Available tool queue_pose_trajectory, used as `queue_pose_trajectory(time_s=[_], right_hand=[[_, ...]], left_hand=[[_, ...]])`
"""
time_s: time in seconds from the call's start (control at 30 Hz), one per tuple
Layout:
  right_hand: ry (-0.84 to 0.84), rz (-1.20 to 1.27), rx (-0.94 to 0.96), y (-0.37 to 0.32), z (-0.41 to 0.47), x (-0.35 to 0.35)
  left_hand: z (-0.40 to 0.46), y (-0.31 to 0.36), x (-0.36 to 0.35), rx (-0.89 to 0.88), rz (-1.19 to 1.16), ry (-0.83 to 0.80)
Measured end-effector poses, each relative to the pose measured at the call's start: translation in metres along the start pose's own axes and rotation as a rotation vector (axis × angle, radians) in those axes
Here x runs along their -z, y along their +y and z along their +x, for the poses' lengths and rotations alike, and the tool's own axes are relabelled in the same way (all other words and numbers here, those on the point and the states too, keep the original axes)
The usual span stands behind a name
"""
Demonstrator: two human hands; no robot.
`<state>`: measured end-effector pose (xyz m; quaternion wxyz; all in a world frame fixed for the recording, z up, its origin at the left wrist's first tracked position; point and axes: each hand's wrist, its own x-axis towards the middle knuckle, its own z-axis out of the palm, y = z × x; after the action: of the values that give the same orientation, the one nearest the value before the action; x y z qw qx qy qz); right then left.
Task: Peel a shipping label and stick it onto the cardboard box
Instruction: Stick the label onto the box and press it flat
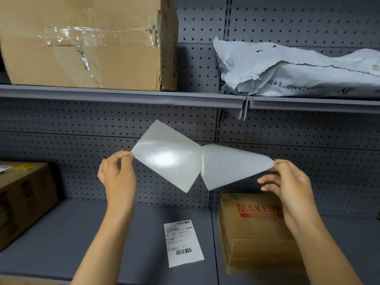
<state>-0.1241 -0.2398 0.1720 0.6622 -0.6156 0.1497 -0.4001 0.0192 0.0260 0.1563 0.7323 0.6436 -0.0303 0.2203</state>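
I hold two white sheets in the air in front of the pegboard, joined along one edge at the middle. My left hand [117, 173] pinches a corner of the glossy backing sheet [166, 157]. My right hand [287, 186] pinches the tip of the matte label [230, 167], which curls away from the backing. Below my right hand, a small cardboard box [253, 239] with red "MAKEUP" print stands on the lower shelf. Another printed shipping label [182, 242] with barcodes lies flat on that shelf, left of the box.
A big taped cardboard box [86, 42] and a grey torn mailer bag [298, 73] sit on the upper shelf [123, 95]. Another brown box [22, 200] stands at the left of the lower shelf [67, 239]. Grey pegboard forms the back wall.
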Motion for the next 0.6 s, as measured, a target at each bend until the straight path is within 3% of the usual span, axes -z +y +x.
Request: queue_pose_trajectory(time_s=[0.2,0.37,0.6], right_hand=[[0.02,0.044,-0.007,0.005,0.002,0.003],[-0.048,0.045,-0.01,0.013,0.002,-0.005],[-0.162,-0.272,-0.018,0.039,-0.01,-0.031]], left_hand=[[0.008,0.0,0.027,0.065,-0.059,0.055],[0.006,0.007,0.039,0.048,-0.06,-0.003],[-0.005,0.006,0.041,0.025,-0.032,-0.083]])
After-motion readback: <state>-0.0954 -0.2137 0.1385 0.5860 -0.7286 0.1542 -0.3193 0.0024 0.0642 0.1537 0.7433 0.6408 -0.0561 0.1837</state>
